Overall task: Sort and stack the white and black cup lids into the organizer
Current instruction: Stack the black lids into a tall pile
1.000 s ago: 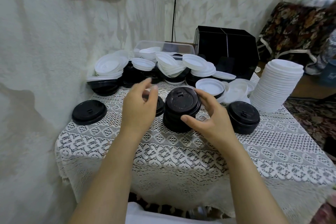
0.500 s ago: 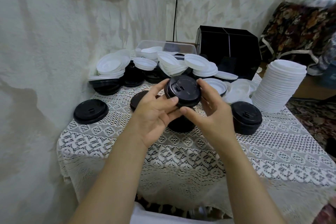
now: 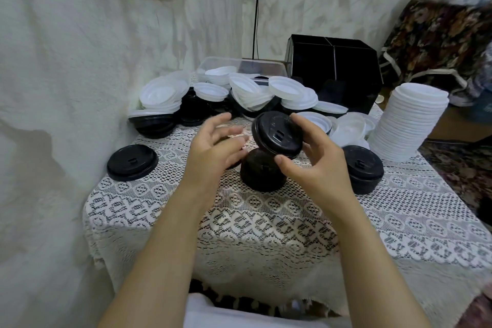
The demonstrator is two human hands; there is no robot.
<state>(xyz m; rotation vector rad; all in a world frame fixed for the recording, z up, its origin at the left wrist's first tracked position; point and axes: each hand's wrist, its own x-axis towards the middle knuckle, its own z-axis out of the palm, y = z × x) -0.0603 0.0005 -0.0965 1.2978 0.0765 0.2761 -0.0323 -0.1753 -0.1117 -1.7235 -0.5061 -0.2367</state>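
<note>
The right hand holds one black round plastic cup lid. Its thumb is under the near rim and its fingers are curled over the far rim. The lid is tilted, with its top face toward the camera, and it is in the air just above a short stack of black lids that stands on the worktop, which is covered with a white lace cloth. The left hand is just beside the lid on the left. Its fingers are spread and released and grasp nothing, and they are blurred.

On the worktop there are two short black stacks: the one under the held lid and a second black stack to the right of it. One single black lid lies flat at the left side. One tall stack of white lids stands at the right edge. How many lids are in each stack cannot be counted.

At the back lies a mixed heap of white and black lids, too many and too overlapped to count. Behind it stand one clear plastic box and one black box-shaped organizer. A partition line shows on the organizer, its lower part is hidden by the heap, and its inside cannot be seen. The left hand hides the part of the worktop behind it.
</note>
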